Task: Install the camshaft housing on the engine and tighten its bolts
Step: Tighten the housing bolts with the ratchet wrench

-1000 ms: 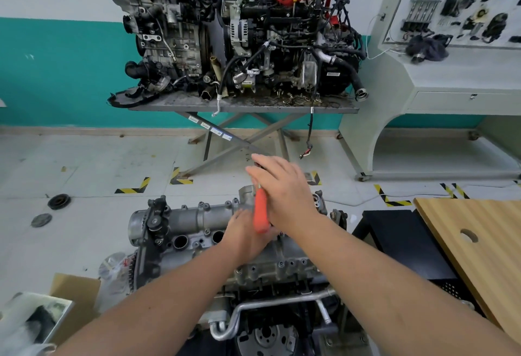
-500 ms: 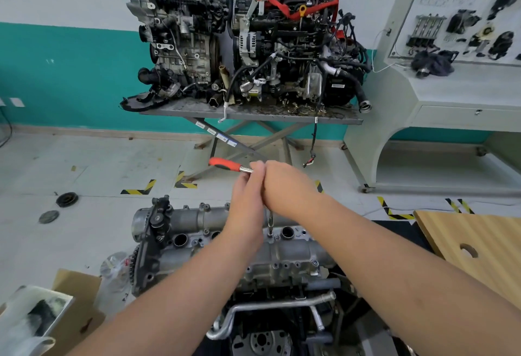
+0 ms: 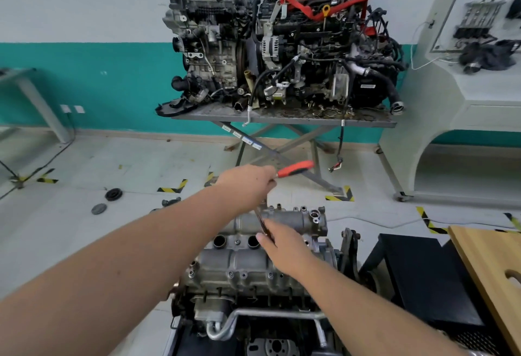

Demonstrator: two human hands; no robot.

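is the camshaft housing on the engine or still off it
On. The camshaft housing sits atop the engine, while the left hand holds the ratchet and the right hand steadies its extension over it.

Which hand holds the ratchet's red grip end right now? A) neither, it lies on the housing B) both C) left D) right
C: the left hand grips the ratchet near its red grip, while the right hand steadies the extension shaft lower down, over the camshaft housing.

Three engines: one (image 3: 253, 265) near, two (image 3: 208, 45) (image 3: 324, 51) on the bench (image 3: 282, 119) behind it. One ratchet (image 3: 294, 168). Two hands (image 3: 248, 183) (image 3: 284, 245). Two discs (image 3: 115, 194) (image 3: 99, 209) on the floor left of the bench.
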